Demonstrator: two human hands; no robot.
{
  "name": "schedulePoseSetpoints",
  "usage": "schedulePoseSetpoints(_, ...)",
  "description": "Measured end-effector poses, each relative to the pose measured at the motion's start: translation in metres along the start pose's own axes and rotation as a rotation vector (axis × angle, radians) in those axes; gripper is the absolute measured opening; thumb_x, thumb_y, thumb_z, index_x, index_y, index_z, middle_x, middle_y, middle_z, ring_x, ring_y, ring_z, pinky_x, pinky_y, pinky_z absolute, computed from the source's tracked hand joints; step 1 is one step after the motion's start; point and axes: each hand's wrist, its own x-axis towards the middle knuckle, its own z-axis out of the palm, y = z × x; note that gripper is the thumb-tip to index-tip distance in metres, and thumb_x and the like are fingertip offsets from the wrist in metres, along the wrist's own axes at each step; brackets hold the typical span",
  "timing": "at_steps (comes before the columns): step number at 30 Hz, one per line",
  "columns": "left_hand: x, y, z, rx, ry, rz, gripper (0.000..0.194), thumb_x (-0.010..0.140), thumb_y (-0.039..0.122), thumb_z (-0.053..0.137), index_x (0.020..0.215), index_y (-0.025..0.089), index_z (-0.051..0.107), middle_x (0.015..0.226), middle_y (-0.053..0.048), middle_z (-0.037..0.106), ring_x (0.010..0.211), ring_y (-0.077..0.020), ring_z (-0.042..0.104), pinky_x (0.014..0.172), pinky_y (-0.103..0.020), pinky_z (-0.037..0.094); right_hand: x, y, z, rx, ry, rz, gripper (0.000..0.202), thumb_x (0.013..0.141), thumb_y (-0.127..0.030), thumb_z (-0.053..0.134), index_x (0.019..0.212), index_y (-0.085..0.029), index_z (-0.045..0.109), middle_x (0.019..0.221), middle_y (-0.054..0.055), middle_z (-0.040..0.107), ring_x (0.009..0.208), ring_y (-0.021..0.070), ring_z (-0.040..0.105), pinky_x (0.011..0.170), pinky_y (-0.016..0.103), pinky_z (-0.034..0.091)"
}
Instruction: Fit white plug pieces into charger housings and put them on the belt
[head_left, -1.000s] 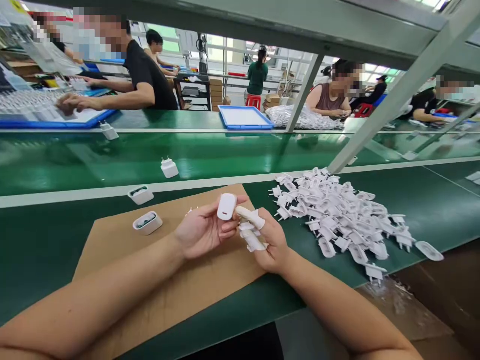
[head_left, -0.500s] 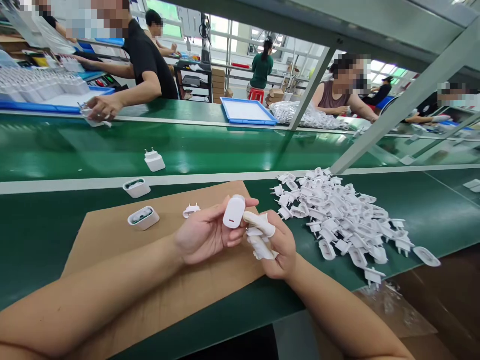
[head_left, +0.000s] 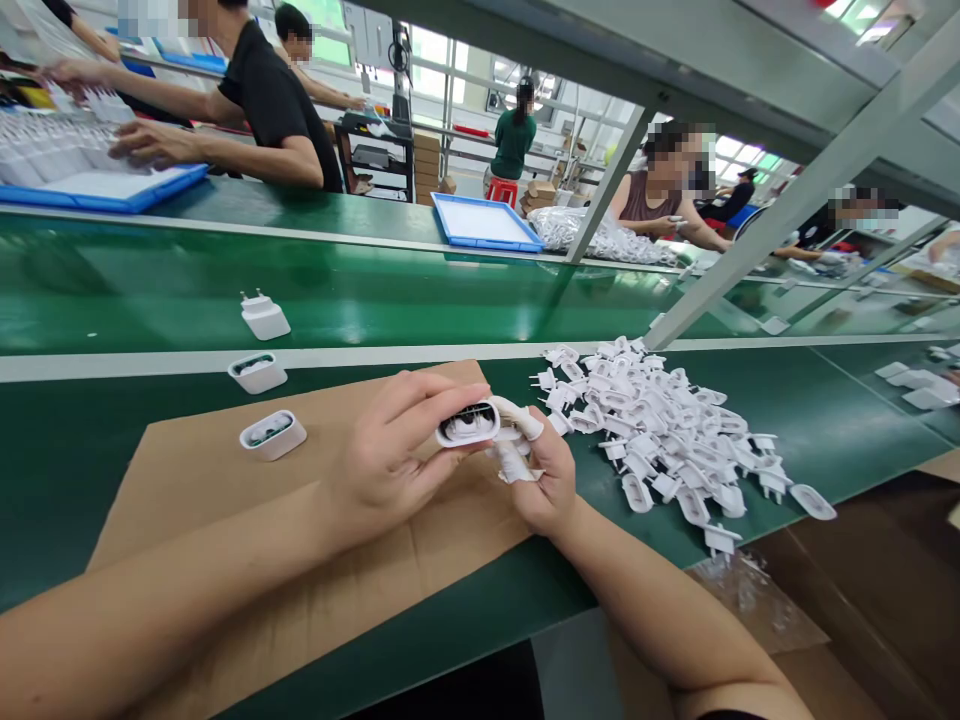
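My left hand (head_left: 397,440) is closed around a white charger housing (head_left: 491,432), whose open end faces me and shows dark parts inside. White finger coverings wrap some fingers of my right hand (head_left: 544,475). Those fingers are bent together against the right side of the housing; whether another small white piece sits between them I cannot make out. To the left, one open charger housing (head_left: 273,435) with a green board inside lies on the cardboard sheet (head_left: 187,500), and a second open housing (head_left: 257,373) lies behind it. To the right spreads a heap of white plug covers (head_left: 660,430) with pins.
A charger with two pins (head_left: 265,316) lies on the green belt (head_left: 390,305). Across it are a blue-rimmed tray (head_left: 487,222), a plastic bag (head_left: 600,235) and a co-worker in black (head_left: 277,110) at a filled tray (head_left: 97,195). A slanted metal post (head_left: 750,220) stands at right.
My left hand has turned the housing from its closed face to its open end and now covers it from above. The co-worker's hand has drawn back from the belt to the filled tray.
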Motion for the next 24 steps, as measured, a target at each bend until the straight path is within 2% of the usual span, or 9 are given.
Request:
schedulePoseSetpoints(4,-0.002,-0.004,0.011,-0.006,0.021,-0.106,0.024,0.094,0.026,0.07,0.118,0.024,0.067,0.108,-0.005,0.071,0.097,-0.0194,0.067,0.082,-0.033,0.055,0.013,0.007,-0.005,0.195,0.151,0.38,0.026,0.092,-0.037,0.067,0.115,-0.026,0.069,0.1,0.005,0.07,0.084,0.0179,0.069,0.069,0.03,0.058)
schedulePoseSetpoints(6,-0.005,-0.008,0.021,-0.014,-0.06,-0.233,0.021,0.095,0.033,0.069,0.112,0.022,0.067,0.103,-0.005,0.071,0.091,-0.0193,0.065,0.073,-0.031,0.052,0.022,0.011,-0.011,0.38,0.235,0.592,0.031,0.08,-0.044,0.079,0.103,-0.025,0.068,0.104,0.004,0.071,0.09,0.0191,0.071,0.073,0.031,0.059)
schedulePoseSetpoints(8,-0.012,-0.014,0.03,0.008,-0.208,-0.321,0.024,0.096,0.04,0.065,0.11,0.02,0.067,0.101,-0.006,0.07,0.09,-0.0216,0.063,0.073,-0.033,0.05,0.028,0.016,-0.016,0.553,0.211,0.763,0.044,0.067,-0.048,0.088,0.097,-0.025,0.068,0.103,0.003,0.071,0.09,0.0195,0.071,0.075,0.032,0.06)
schedulePoseSetpoints(10,-0.021,-0.02,0.038,0.054,-0.347,-0.336,0.026,0.097,0.041,0.062,0.108,0.019,0.068,0.1,-0.007,0.07,0.094,-0.0251,0.062,0.08,-0.038,0.049,0.03,0.018,-0.019,0.642,0.148,0.88,0.051,0.056,-0.049,0.093,0.094,-0.025,0.07,0.1,0.002,0.072,0.087,0.0179,0.07,0.072,0.029,0.059)
schedulePoseSetpoints(13,-0.035,-0.027,0.044,0.081,-0.433,-0.332,0.026,0.098,0.041,0.059,0.106,0.018,0.068,0.097,-0.009,0.069,0.097,-0.0277,0.06,0.084,-0.042,0.048,0.028,0.02,-0.019,0.639,0.08,0.961,0.051,0.051,-0.048,0.094,0.091,-0.024,0.073,0.096,0.002,0.074,0.078,0.0144,0.067,0.062,0.023,0.054)
schedulePoseSetpoints(15,-0.043,-0.029,0.045,0.053,-0.426,-0.381,0.027,0.097,0.042,0.06,0.107,0.018,0.068,0.096,-0.008,0.068,0.097,-0.0272,0.061,0.084,-0.042,0.048,0.025,0.018,-0.016,0.588,0.017,0.955,0.049,0.055,-0.048,0.092,0.094,-0.023,0.076,0.093,0.003,0.074,0.076,0.0137,0.065,0.062,0.024,0.053)
schedulePoseSetpoints(18,-0.053,-0.03,0.046,-0.044,-0.358,-0.462,0.041,0.09,0.047,0.07,0.118,0.019,0.064,0.109,-0.009,0.068,0.104,-0.0272,0.061,0.092,-0.043,0.05,0.019,0.014,-0.01,0.402,-0.052,0.828,0.042,0.064,-0.045,0.089,0.098,-0.024,0.078,0.093,0.002,0.075,0.076,0.0142,0.064,0.069,0.029,0.056)
schedulePoseSetpoints(20,-0.057,-0.03,0.047,-0.113,-0.313,-0.499,0.045,0.087,0.048,0.073,0.121,0.02,0.063,0.116,-0.009,0.068,0.106,-0.0268,0.061,0.094,-0.043,0.049,0.015,0.012,-0.007,0.228,-0.092,0.676,0.031,0.073,-0.04,0.085,0.098,-0.025,0.078,0.093,0.002,0.076,0.077,0.0151,0.064,0.073,0.031,0.056)
schedulePoseSetpoints(24,-0.058,-0.031,0.048,-0.195,-0.291,-0.574,0.029,0.092,0.045,0.067,0.105,0.019,0.068,0.099,-0.006,0.069,0.093,-0.0229,0.062,0.084,-0.037,0.05,0.009,0.009,-0.005,-0.055,-0.226,0.312,0.015,0.088,-0.027,0.071,0.102,-0.026,0.077,0.097,0.003,0.076,0.082,0.017,0.065,0.078,0.034,0.055)
